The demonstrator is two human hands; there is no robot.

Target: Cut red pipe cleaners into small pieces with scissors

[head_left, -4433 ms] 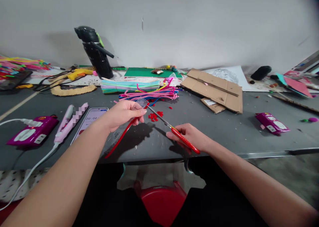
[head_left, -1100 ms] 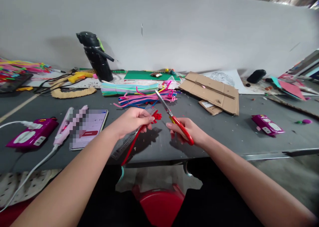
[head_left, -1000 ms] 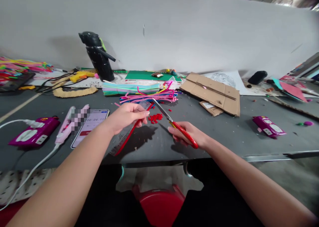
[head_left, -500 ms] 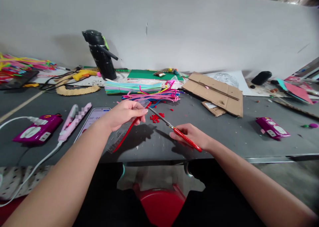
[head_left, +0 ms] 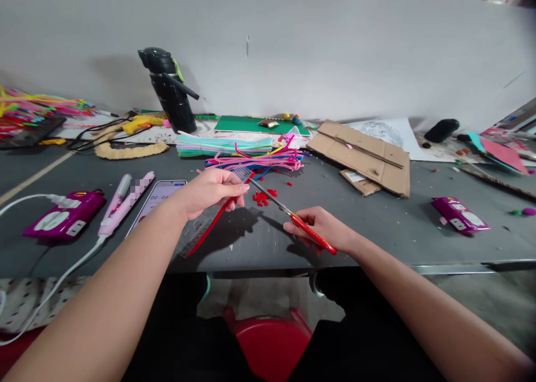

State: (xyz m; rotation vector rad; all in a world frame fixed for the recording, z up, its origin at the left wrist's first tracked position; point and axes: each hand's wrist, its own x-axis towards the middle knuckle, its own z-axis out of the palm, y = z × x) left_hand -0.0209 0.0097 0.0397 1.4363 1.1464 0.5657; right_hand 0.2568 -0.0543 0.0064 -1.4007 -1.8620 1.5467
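Note:
My left hand (head_left: 211,190) is closed on a red pipe cleaner (head_left: 206,234) together with a clear plastic ruler (head_left: 196,238), both slanting down toward the table's front edge. My right hand (head_left: 324,228) grips red-handled scissors (head_left: 288,213), whose blades point up-left and meet the pipe cleaner's tip at my left fingertips. A small heap of red cut pieces (head_left: 263,197) lies on the grey table (head_left: 397,225) just behind the blades.
A bundle of pink and blue pipe cleaners (head_left: 259,161) and a stack of pastel sheets (head_left: 224,145) lie behind. A phone (head_left: 161,195), pink tool (head_left: 125,195) and purple power strip (head_left: 62,220) sit left; cardboard (head_left: 364,156) and a purple packet (head_left: 458,215) right; a black bottle (head_left: 170,91) at the back.
The scissors swung from pointing up and away to lying low, with their blades brought onto the pipe cleaner's tip. My left hand stayed nearly in place, holding the pipe cleaner and ruler.

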